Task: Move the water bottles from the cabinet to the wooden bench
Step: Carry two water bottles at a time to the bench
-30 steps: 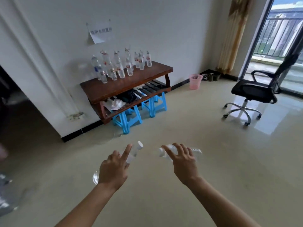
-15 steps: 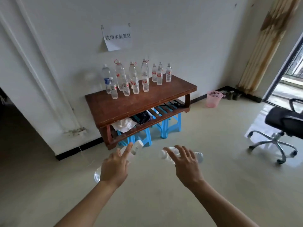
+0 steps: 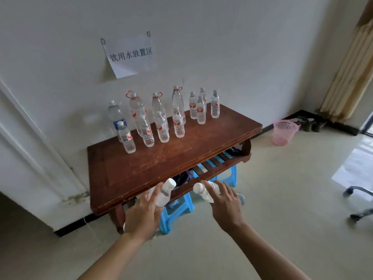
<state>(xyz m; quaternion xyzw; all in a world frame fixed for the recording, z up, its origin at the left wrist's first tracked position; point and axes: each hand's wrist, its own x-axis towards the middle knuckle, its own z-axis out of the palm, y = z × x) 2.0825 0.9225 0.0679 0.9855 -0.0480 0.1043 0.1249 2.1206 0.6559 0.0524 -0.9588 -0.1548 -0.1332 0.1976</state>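
My left hand point(image 3: 142, 216) grips a clear water bottle point(image 3: 164, 191) with a white cap, tilted up and to the right. A second clear bottle point(image 3: 203, 191) lies sideways in my right hand point(image 3: 225, 203), its white cap pointing left. Both hands hover just in front of the near edge of the brown wooden bench point(image 3: 153, 168). Several water bottles point(image 3: 161, 126) stand upright along the bench's back half by the wall, tall ones behind, small ones in front. The front half of the bench top is bare wood.
Blue plastic stools point(image 3: 177, 209) sit under the bench, and its lower slatted shelf holds dark items. A paper sign point(image 3: 129, 55) hangs on the wall above. A pink mesh bin point(image 3: 284, 132) stands on the floor to the right. An office chair base point(image 3: 361, 203) shows at the right edge.
The view has come much closer to the bench and turned left, so the chair has slid to the frame edge. Both hands keep the same grip on their bottles.
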